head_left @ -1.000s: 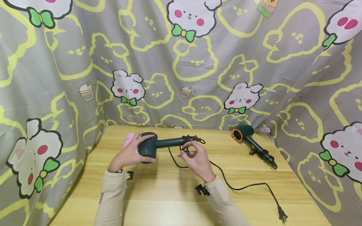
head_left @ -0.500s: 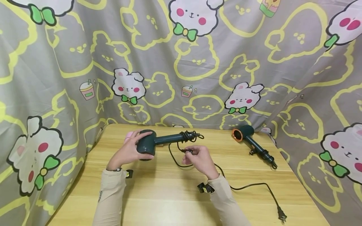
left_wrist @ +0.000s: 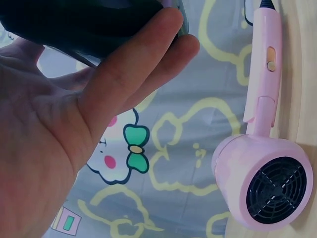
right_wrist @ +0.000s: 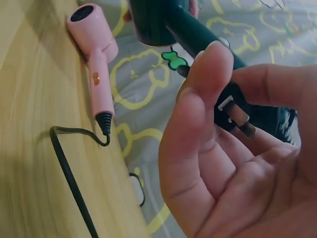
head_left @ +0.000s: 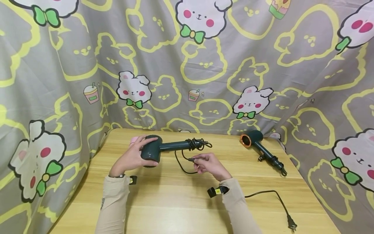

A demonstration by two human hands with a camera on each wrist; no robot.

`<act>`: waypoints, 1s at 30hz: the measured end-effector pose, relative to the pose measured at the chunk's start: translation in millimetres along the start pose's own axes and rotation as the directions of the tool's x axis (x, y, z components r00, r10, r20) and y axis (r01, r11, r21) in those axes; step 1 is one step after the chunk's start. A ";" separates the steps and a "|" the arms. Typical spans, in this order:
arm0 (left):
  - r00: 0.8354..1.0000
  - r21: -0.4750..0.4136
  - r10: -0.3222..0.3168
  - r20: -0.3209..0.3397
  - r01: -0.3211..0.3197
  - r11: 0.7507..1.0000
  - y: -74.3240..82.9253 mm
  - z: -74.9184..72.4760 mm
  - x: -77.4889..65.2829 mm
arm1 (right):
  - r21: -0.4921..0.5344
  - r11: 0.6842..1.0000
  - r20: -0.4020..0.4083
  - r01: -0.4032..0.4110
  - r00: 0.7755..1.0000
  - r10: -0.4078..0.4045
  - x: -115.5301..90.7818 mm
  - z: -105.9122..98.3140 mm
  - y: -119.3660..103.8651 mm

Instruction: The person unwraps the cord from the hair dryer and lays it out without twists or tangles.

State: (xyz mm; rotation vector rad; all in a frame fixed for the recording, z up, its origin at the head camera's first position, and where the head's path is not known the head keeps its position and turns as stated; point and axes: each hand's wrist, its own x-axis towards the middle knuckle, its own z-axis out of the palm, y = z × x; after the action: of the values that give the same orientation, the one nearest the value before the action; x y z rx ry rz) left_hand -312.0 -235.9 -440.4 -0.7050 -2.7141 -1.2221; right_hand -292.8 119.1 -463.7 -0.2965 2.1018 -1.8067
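My left hand (head_left: pixel 130 159) grips the round head of a dark green hair dryer (head_left: pixel 151 151), its handle pointing right. A black cord (head_left: pixel 194 144) is wound round the handle's end. To the right, my right hand (head_left: pixel 211 165) pinches the plug (right_wrist: pixel 235 111) of that cord between thumb and fingers; its metal prongs show in the right wrist view. A short length of cord runs from the plug up to the handle. Behind the held dryer lies a pink hair dryer (left_wrist: pixel 262 183), mostly hidden in the head view but plain in both wrist views.
A second green hair dryer (head_left: pixel 254 139) with an orange rim lies at the back right, cord bundled on its handle. The pink dryer's cord crosses the wooden table (head_left: pixel 175 208) to a black plug (head_left: pixel 291 223) at front right. Patterned curtains (head_left: pixel 163 58) surround the table.
My right hand has moved right and slightly down with the plug, drawing it away from the handle. The held dryer has shifted only slightly in the left hand's grip.
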 end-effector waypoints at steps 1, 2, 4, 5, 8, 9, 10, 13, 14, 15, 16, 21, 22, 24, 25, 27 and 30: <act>1.000 -0.001 -0.001 0.002 0.001 1.000 0.1 0.1 -0.1 | 0.012 1.000 0.009 -0.013 1.000 0.013 0.6 -2.8 1.7; 1.000 -0.001 -0.002 0.004 0.002 1.000 0.4 0.3 -0.2 | 0.024 0.999 0.017 -0.025 1.000 0.024 1.4 -5.8 3.5; 1.000 -0.014 -0.002 0.010 0.002 1.000 1.0 0.6 -0.6 | 0.046 0.998 0.028 -0.038 0.999 0.037 3.7 -12.3 8.0; 1.000 -0.028 -0.004 0.017 0.004 1.000 1.6 0.7 -0.9 | 0.057 0.998 0.035 -0.042 0.999 0.040 4.8 -15.7 10.1; 0.999 -0.087 0.002 0.040 0.001 0.996 2.9 1.5 -0.9 | 0.100 0.994 0.041 -0.046 0.998 0.042 7.4 -25.0 16.3; 0.999 -0.103 0.007 0.047 -0.002 0.995 3.0 2.1 -0.7 | 0.119 0.992 0.039 -0.046 0.998 0.041 8.1 -27.8 18.4; 0.999 -0.111 0.008 0.053 -0.002 0.994 3.3 2.6 -0.5 | 0.139 0.989 0.036 -0.044 0.999 0.040 8.7 -30.7 20.5; 0.998 -0.101 0.017 0.062 -0.011 0.995 3.9 4.6 0.3 | 0.187 0.982 0.011 -0.043 0.999 0.042 9.9 -37.6 25.5; 0.998 -0.095 0.019 0.066 -0.013 0.995 4.1 5.2 0.4 | 0.198 0.979 0.004 -0.043 0.999 0.043 10.1 -39.4 26.5; 0.997 -0.087 0.021 0.069 -0.015 0.996 4.2 5.8 0.7 | 0.206 0.977 -0.009 -0.045 0.999 0.048 10.3 -41.2 27.4; 0.997 -0.083 0.022 0.074 -0.016 0.996 4.7 6.6 1.1 | 0.213 0.976 -0.022 -0.043 0.999 0.049 9.8 -43.1 28.0; 0.995 -0.092 0.047 0.093 -0.038 0.995 6.4 9.6 2.7 | 0.264 0.964 -0.119 -0.023 0.991 0.056 5.9 -50.2 26.3; 0.994 -0.090 0.049 0.095 -0.040 0.995 6.9 10.3 2.8 | 0.272 0.962 -0.133 -0.011 0.990 0.049 4.9 -51.7 25.6; 0.994 -0.083 0.054 0.098 -0.046 0.995 7.4 11.7 3.3 | 0.303 0.953 -0.169 0.006 0.984 0.048 3.9 -53.8 24.8; 0.993 -0.082 0.054 0.102 -0.046 0.996 7.5 12.5 3.5 | 0.315 0.949 -0.185 0.015 0.982 0.046 3.7 -55.0 24.4; 0.993 -0.086 0.050 0.108 -0.041 0.995 7.9 13.9 3.8 | 0.333 0.942 -0.210 0.034 0.977 0.039 3.7 -57.5 23.8; 0.992 -0.096 0.050 0.117 -0.039 0.995 8.1 15.9 4.7 | 0.359 0.932 -0.253 0.059 0.967 0.036 3.8 -60.8 23.3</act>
State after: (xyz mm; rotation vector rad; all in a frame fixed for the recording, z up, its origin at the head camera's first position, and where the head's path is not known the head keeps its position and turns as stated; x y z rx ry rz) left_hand -310.8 -217.9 -444.5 -0.8718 -2.7330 -1.3461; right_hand -318.7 176.8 -479.6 0.0252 1.8635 -2.2971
